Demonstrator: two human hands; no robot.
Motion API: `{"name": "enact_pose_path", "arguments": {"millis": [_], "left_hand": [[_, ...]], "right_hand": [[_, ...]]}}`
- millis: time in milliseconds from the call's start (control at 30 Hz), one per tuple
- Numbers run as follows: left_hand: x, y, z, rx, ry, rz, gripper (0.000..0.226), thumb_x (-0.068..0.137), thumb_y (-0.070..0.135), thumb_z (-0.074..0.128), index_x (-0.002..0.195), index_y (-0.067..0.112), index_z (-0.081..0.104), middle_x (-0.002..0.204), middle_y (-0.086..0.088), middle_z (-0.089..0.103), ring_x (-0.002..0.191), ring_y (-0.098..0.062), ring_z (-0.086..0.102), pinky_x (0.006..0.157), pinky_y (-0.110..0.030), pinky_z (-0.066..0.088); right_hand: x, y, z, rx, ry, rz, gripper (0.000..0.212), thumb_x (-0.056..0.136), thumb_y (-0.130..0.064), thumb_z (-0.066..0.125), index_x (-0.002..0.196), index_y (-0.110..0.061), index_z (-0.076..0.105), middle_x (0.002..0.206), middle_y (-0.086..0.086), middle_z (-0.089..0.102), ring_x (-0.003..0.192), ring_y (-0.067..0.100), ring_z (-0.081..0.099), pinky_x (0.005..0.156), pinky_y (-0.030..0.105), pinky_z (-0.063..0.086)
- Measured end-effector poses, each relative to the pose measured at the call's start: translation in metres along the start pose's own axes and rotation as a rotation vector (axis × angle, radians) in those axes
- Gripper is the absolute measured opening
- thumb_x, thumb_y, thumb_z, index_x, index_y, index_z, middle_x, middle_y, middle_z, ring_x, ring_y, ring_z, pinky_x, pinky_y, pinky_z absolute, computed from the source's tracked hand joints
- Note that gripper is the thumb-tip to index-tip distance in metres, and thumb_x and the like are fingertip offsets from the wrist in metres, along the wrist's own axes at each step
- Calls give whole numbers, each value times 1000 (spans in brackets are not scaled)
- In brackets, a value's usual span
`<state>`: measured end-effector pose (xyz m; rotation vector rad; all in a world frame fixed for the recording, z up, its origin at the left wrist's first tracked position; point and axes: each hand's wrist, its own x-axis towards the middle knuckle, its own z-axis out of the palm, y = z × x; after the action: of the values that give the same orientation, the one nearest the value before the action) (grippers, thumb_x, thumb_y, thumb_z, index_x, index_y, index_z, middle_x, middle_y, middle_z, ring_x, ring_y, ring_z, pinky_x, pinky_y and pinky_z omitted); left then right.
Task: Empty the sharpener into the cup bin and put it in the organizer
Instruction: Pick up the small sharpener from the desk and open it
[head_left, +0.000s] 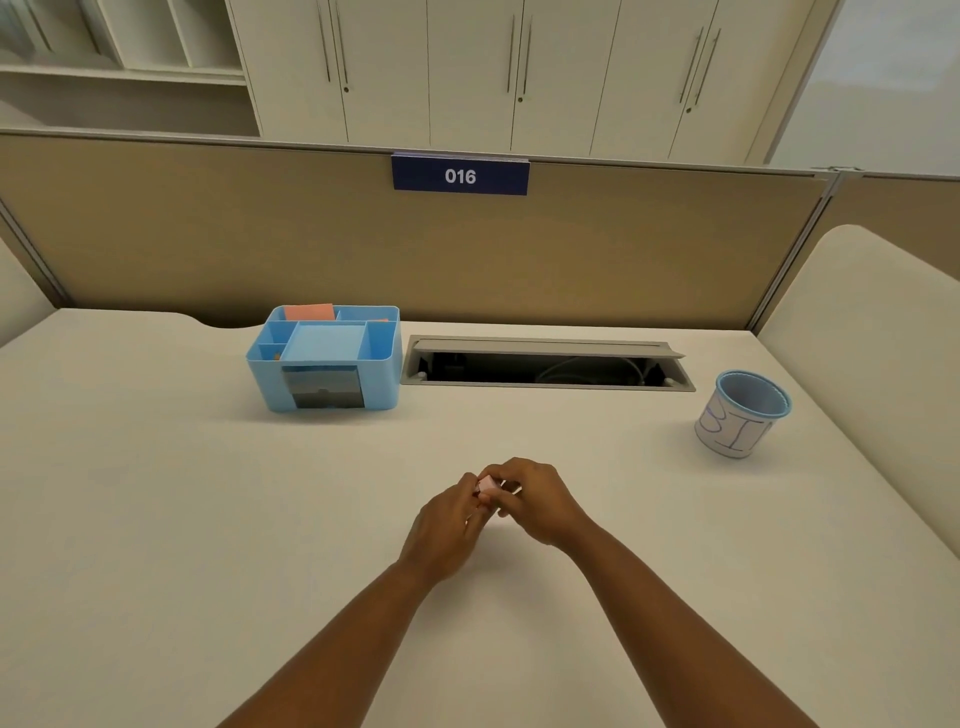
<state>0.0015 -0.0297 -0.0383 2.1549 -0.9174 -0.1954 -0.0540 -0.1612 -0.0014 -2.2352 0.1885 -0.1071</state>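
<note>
A small pink sharpener (489, 486) sits between the fingers of both hands over the middle of the desk, mostly covered by them. My left hand (447, 527) grips it from the left and my right hand (537, 499) pinches it from the right. The blue cup bin (743, 415), wrapped in white paper with handwriting, stands upright at the far right. The light-blue organizer (324, 358), with several compartments and an orange pad at its back, stands at the far left of centre.
A grey cable hatch (545, 364) lies open in the desk (208, 519) between organizer and cup. A tan partition (260, 234) with a "016" label closes the back edge. A cream side panel (872, 338) rises on the right.
</note>
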Motion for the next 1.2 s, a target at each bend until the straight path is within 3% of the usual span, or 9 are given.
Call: {"name": "enact_pose_path", "arguments": {"millis": [167, 333, 433, 567, 667, 867, 967, 1033, 1200], "left_hand": [[0, 2, -2, 13, 54, 1, 22, 91, 36, 42, 89, 16, 49, 71, 7, 54, 60, -12, 46, 49, -18, 30], [-1, 0, -3, -2, 80, -41, 25, 88, 40, 46, 92, 17, 55, 68, 1, 61, 59, -15, 47, 49, -22, 32], [-2, -2, -1, -112, 46, -71, 24, 87, 40, 49, 90, 17, 55, 64, 8, 55, 58, -14, 47, 56, -28, 36], [0, -1, 0, -264, -33, -75, 19, 84, 35, 58, 90, 18, 50, 79, 7, 60, 66, -9, 53, 63, -26, 43], [2, 0, 1, -270, -78, -77, 19, 85, 30, 57, 89, 15, 47, 77, 6, 57, 67, -13, 49, 63, -27, 40], [7, 1, 0, -288, -118, -66, 10, 91, 24, 47, 90, 15, 43, 75, 12, 48, 67, -9, 43, 59, -12, 36], [8, 1, -1, -289, -37, -60, 7, 88, 22, 54, 92, 17, 51, 86, 5, 51, 80, -14, 48, 68, -13, 37], [9, 0, -1, -281, 56, -78, 17, 85, 22, 60, 99, 14, 58, 93, 0, 54, 85, -15, 51, 74, -19, 40], [10, -5, -6, -356, 152, -160, 22, 75, 24, 71, 96, 21, 66, 94, 0, 59, 84, -12, 55, 71, -13, 41]], "right_hand": [[0, -3, -4, 23, -39, -29, 13, 88, -16, 55, 86, -13, 68, 83, 2, 59, 61, 8, 56, 58, 5, 43], [0, -3, -5, -41, -40, -53, 14, 86, -16, 57, 94, -18, 68, 93, 11, 65, 64, 4, 53, 64, 14, 43], [1, -5, -7, -8, -42, -29, 16, 84, -16, 61, 98, -17, 69, 96, 10, 68, 66, 15, 60, 64, 21, 51], [1, -4, -12, 144, -56, 54, 18, 82, -18, 64, 100, -14, 68, 101, 9, 70, 80, 19, 66, 54, 13, 51], [0, -3, -16, 245, -41, 135, 20, 79, -18, 67, 98, -12, 68, 97, 8, 70, 80, 19, 66, 56, 17, 53], [-2, 2, -28, 496, 60, 219, 15, 76, -6, 69, 87, -16, 66, 95, 9, 67, 77, 15, 65, 61, 20, 57], [-5, 9, -29, 554, 82, 248, 17, 74, 0, 68, 86, -11, 64, 92, 7, 63, 79, 17, 63, 72, 26, 59], [-7, 14, -26, 561, 96, 262, 23, 75, 1, 66, 95, -9, 64, 97, 10, 62, 86, 21, 64, 81, 29, 56], [-12, 26, -16, 466, 152, 287, 24, 78, -8, 67, 102, -13, 67, 97, 6, 70, 92, 17, 66, 82, 19, 48]]}}
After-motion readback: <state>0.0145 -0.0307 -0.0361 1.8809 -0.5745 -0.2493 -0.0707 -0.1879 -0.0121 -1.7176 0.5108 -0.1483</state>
